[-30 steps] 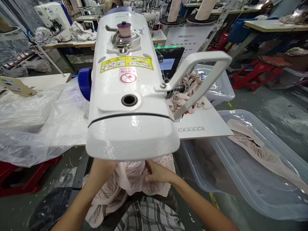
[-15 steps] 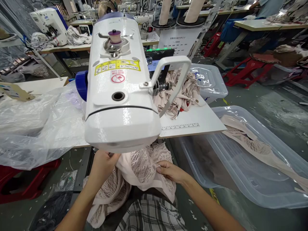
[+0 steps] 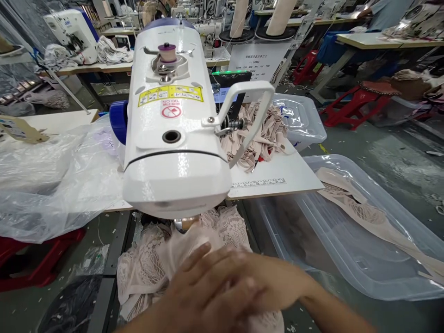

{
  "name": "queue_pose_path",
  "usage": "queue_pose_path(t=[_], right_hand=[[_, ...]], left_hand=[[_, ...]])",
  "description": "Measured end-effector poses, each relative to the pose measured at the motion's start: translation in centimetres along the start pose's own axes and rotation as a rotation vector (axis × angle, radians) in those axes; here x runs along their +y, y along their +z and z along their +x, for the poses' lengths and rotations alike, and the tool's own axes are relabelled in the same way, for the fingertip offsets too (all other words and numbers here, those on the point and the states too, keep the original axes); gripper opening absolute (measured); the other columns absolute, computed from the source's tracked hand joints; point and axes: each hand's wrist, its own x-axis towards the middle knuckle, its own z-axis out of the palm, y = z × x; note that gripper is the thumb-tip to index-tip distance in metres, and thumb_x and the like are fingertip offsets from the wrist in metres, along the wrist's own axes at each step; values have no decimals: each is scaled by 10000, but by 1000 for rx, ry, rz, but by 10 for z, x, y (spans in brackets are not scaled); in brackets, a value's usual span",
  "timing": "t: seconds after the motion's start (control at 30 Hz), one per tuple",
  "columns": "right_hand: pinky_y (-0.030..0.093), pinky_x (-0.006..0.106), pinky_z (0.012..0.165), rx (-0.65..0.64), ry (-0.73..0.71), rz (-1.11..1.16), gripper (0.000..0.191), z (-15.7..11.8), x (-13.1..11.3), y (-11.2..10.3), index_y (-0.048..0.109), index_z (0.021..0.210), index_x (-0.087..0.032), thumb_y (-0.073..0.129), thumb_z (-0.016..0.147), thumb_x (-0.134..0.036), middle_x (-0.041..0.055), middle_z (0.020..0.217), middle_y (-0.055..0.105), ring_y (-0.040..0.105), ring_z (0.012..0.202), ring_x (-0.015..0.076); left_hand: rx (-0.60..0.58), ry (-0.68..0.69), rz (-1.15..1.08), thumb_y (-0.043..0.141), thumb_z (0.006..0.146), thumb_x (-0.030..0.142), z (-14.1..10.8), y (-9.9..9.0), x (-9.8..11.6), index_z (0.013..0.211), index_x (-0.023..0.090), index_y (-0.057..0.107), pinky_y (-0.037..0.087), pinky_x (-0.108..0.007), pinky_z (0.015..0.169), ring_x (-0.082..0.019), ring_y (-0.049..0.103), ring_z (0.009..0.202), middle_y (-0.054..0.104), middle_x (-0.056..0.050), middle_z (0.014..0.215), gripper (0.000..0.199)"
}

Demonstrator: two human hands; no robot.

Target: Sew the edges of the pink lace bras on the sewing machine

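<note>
Both my hands are close together, low in the middle of the view, over beige lace garments [image 3: 144,261]. My left hand [image 3: 208,296] is nearest to the camera and smeared by motion; what its fingers hold, if anything, cannot be made out. Partly behind it, my right hand [image 3: 263,273] reaches in from the right, also blurred, with beige fabric around it. More lace [image 3: 233,226] lies just beyond the hands, below the head of a white sewing machine [image 3: 176,180].
A pile of beige strips [image 3: 260,134] lies on the white table [image 3: 294,178] near a printed ruler. Right of it, a clear plastic bin [image 3: 347,245] holds a long beige piece. Plastic film [image 3: 69,171] covers the left side. Red stools [image 3: 360,101] stand farther off.
My hands have come together, nearer to the camera, with the left moving right across the right. The lace piece between them has shifted, and a metallic part now shows under the machine head.
</note>
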Motion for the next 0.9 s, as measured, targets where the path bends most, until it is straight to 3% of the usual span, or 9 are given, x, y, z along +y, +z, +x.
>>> queue_pose_path(t=[0.07, 0.1, 0.17, 0.27, 0.33, 0.4, 0.53, 0.63, 0.9], right_hand=[[450, 244, 690, -61, -40, -151, 217, 11, -18, 5, 744, 826, -223, 564, 932, -277, 3, 766, 706, 611, 719, 159], [437, 235, 673, -64, -16, -195, 206, 16, -24, 5, 735, 805, -222, 567, 922, -224, -10, 760, 705, 609, 706, 148], [401, 216, 619, -7, 112, -202, 146, 23, -27, 0, 723, 889, -230, 587, 907, -180, -38, 727, 680, 592, 653, 125], [358, 212, 575, 210, 295, -156, 226, 31, -20, -17, 654, 1118, -242, 645, 894, -264, -45, 717, 643, 574, 636, 128], [347, 223, 577, 315, 291, -182, 131, 39, -12, -29, 680, 988, -214, 633, 907, -306, -26, 703, 630, 564, 641, 136], [362, 238, 602, 381, 243, -218, 227, 49, -2, -38, 676, 776, -190, 601, 932, -335, -1, 692, 626, 565, 660, 148], [442, 271, 643, 487, 227, -151, 284, 64, 15, -49, 680, 737, -201, 633, 902, -427, 18, 694, 637, 603, 711, 195], [496, 304, 687, 534, 211, -75, 265, 68, 21, -53, 691, 769, -211, 673, 859, -459, 19, 702, 644, 624, 759, 220], [409, 283, 556, 509, 252, -38, 337, 73, 16, -66, 609, 693, -200, 661, 848, -494, -2, 642, 561, 500, 583, 158]], left_hand=[[-199, -70, -85, 774, 709, 532, 2, 5, 0, 1313, 181, 507, 479, -426, 982, -272, 655, 1006, 702, -107, 1127, 748], [-283, -196, -130, 798, 655, 553, 1, 5, -4, 1212, 188, 585, 519, -382, 839, -241, 667, 835, 724, -67, 965, 699], [-373, -455, -206, 774, 690, 481, -5, 2, -19, 861, 197, 654, 444, -287, 589, -161, 574, 592, 638, 3, 673, 352], [-325, -661, -267, 600, 862, 334, -13, -10, -44, 607, 181, 520, 342, -234, 537, -116, 512, 572, 561, 13, 602, 308], [-254, -800, -258, 557, 900, 392, -13, -20, -58, 632, 183, 538, 336, -227, 523, -118, 508, 567, 565, 13, 601, 340], [-183, -923, -202, 556, 890, 487, -9, -26, -70, 652, 187, 587, 356, -235, 508, -137, 519, 545, 579, 7, 580, 384], [-17, -868, -53, 566, 856, 532, -4, -28, -90, 747, 205, 689, 502, -309, 684, -205, 595, 639, 655, -31, 638, 366], [13, -779, 87, 534, 846, 507, -6, -25, -104, 672, 231, 649, 507, -360, 761, -239, 585, 688, 638, -51, 630, 346], [-15, -784, 197, 479, 852, 477, -16, -25, -119, 466, 254, 400, 480, -351, 701, -237, 483, 656, 365, -36, 496, 452]])
